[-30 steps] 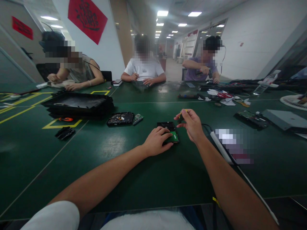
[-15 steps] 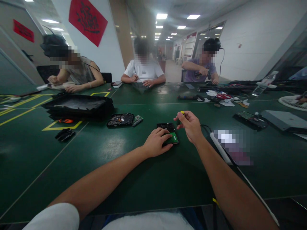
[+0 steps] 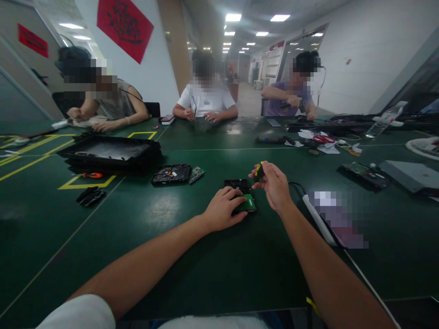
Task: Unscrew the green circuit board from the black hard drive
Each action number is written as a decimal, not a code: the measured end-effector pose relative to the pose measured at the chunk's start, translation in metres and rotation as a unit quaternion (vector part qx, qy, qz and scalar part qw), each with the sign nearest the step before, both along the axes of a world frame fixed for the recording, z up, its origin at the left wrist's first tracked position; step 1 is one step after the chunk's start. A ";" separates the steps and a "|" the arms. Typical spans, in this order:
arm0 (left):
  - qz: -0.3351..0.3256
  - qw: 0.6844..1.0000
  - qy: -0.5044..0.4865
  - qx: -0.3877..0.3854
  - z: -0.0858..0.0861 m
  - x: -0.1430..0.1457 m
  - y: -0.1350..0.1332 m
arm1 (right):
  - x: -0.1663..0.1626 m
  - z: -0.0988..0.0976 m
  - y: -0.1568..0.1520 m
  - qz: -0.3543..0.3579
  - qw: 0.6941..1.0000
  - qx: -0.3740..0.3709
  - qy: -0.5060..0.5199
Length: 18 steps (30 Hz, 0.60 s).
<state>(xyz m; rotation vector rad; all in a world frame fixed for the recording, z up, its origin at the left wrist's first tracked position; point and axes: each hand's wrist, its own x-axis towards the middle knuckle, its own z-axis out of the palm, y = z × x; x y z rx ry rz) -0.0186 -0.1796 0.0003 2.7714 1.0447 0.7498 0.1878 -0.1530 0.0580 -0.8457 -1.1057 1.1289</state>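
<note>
A hard drive (image 3: 249, 203) lies on the green table (image 3: 192, 256) in front of the person, between the 2 hands, its green circuit board facing up. The left hand (image 3: 223, 209) is the nearer of the 2: it rests on the drive from the left, its fingers apart and laid across the board, with the thumb along the near edge. The right hand (image 3: 277, 186) is raised just off the drive's right side, thumb and fingertips pinched together on the yellow and black handle of what looks like a short screwdriver (image 3: 259, 171).

From the right hand, the drive lies to the left, lower and a little nearer the person. The drive's long axis seems to run away from the person, with its far end leaning slightly left. The handle is tilted, its yellow end up and its lower end slanting down and left toward the drive. Its tip is too small to make out, so I cannot tell whether it touches the drive.

Left of the drive, well apart from the hands, lie another drive (image 3: 171, 174) and, at its right side, a small loose board (image 3: 196, 174). A white power strip (image 3: 318, 220) lies right of the right hand.
</note>
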 end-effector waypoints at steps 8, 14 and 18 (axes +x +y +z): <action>0.005 1.000 0.000 -0.011 0.001 0.001 0.003 | -0.005 0.006 0.004 -0.016 0.999 -0.030 0.009; 0.008 1.000 -0.003 -0.020 0.003 0.002 0.006 | -0.007 0.013 0.003 0.001 0.999 -0.028 -0.016; 0.008 1.000 -0.006 -0.021 0.003 0.001 0.008 | -0.003 0.010 0.004 -0.015 0.999 -0.024 -0.032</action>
